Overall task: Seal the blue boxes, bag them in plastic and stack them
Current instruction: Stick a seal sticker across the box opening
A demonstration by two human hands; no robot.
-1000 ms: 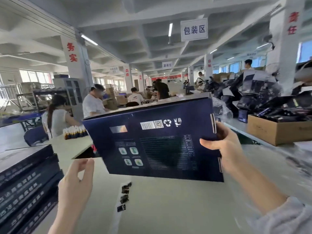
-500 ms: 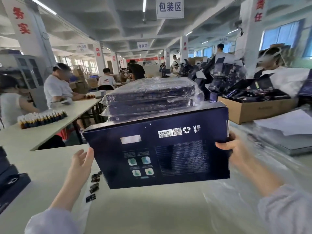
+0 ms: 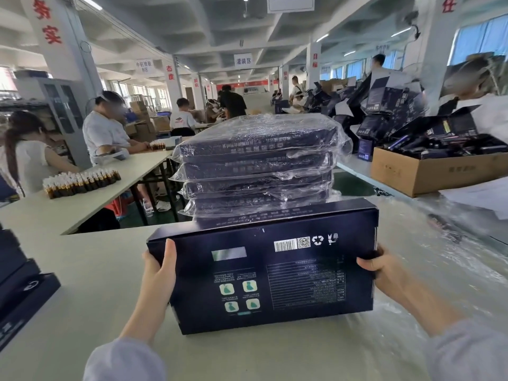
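rows of amber vials (image 3: 82, 181), cardboard carton (image 3: 428, 174), seated worker (image 3: 103, 133), hanging sign (image 3: 243, 61)

- Blue box (image 3: 269, 270): held at the centre, its printed face with barcode and icons turned toward the camera.
- Left hand (image 3: 158, 266): grips the box's left end, thumb lying on the printed face.
- Right hand (image 3: 384, 270): grips the right end, thumb on the face.
- Bagged boxes (image 3: 258, 166): stacked in clear plastic just behind the held box.
- Table (image 3: 82, 270): pale surface under the hands.
- Plastic film (image 3: 426, 257): spread over the table at right.
- Dark boxes (image 3: 19, 287): piled at the left edge.
- Cardboard carton (image 3: 428, 174): open at far right, filled with dark items.
- Amber bottles (image 3: 81, 180): grouped on the neighbouring table, left.
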